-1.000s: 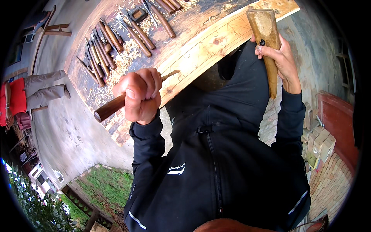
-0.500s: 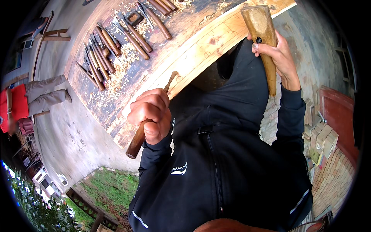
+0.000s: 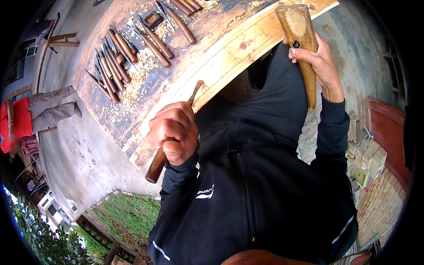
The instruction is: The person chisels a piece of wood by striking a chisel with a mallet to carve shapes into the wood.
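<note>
My left hand (image 3: 173,130) is closed round the wooden handle of a chisel (image 3: 156,167). The chisel's metal blade slants up past my fist, its wide tip over a pale wooden board (image 3: 212,73) marked with pencilled lines and circles. Whether the tip touches the wood I cannot tell. My right hand (image 3: 322,62) grips a wooden mallet (image 3: 297,26) where the handle meets the head. The mallet's head points away from me, over the board's right end, and its tapered handle hangs toward me. The board lies along the near edge of a worn workbench (image 3: 128,137).
Several carving chisels (image 3: 115,66) with wooden handles lie on the bench among wood shavings (image 3: 138,81). A small dark square block (image 3: 153,20) sits between them. A person in a red shirt (image 3: 20,119) is at the far left. Stacked bricks (image 3: 375,194) stand at the right.
My left hand and the chisel have shifted very slightly. The right hand and mallet stay almost still. At the far left, the person's arm has moved a little.
</note>
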Demonstrator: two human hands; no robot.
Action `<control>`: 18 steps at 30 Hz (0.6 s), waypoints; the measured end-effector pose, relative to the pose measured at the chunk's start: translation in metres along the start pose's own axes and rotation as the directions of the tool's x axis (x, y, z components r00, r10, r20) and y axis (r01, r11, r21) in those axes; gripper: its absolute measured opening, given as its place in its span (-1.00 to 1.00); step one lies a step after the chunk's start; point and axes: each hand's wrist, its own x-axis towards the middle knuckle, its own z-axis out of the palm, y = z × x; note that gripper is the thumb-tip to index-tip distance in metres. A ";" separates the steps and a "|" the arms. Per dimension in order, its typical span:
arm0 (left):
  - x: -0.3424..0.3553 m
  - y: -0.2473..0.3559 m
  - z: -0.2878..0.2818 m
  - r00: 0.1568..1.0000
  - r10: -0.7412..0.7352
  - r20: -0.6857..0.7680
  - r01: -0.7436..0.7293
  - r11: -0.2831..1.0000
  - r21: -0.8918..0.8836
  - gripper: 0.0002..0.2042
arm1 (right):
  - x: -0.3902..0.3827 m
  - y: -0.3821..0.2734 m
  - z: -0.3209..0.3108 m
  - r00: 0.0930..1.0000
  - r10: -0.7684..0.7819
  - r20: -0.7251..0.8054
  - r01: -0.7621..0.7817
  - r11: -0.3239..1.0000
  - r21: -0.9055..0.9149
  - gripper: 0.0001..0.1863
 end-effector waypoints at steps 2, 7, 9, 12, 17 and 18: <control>0.002 -0.002 -0.003 1.000 0.005 0.011 -0.005 1.000 -0.018 -0.42 | -0.001 0.000 -0.001 1.000 0.003 -0.005 -0.003 1.000 0.008 -0.51; 0.012 -0.002 -0.007 0.998 -0.065 0.013 0.066 0.997 -0.045 -0.50 | 0.001 0.002 -0.002 1.000 0.018 -0.017 -0.019 1.000 -0.023 -0.49; 0.028 -0.003 -0.002 0.989 -0.144 -0.017 0.143 0.988 -0.056 -0.55 | 0.002 0.001 0.001 1.000 0.000 -0.026 -0.003 0.994 -0.108 -0.49; 0.049 -0.013 0.007 0.960 -0.282 0.000 0.281 0.959 -0.039 -0.60 | 0.004 -0.014 0.018 0.995 -0.095 -0.031 0.081 0.948 -0.308 -0.47; 0.086 -0.026 0.019 0.880 -0.474 0.008 0.474 0.881 0.007 -0.53 | 0.015 -0.049 0.055 0.941 -0.339 0.025 0.300 0.795 -0.527 -0.37; 0.089 -0.027 0.019 0.872 -0.488 0.043 0.489 0.872 -0.002 -0.54 | 0.016 -0.060 0.059 0.928 -0.370 0.034 0.320 0.749 -0.581 -0.36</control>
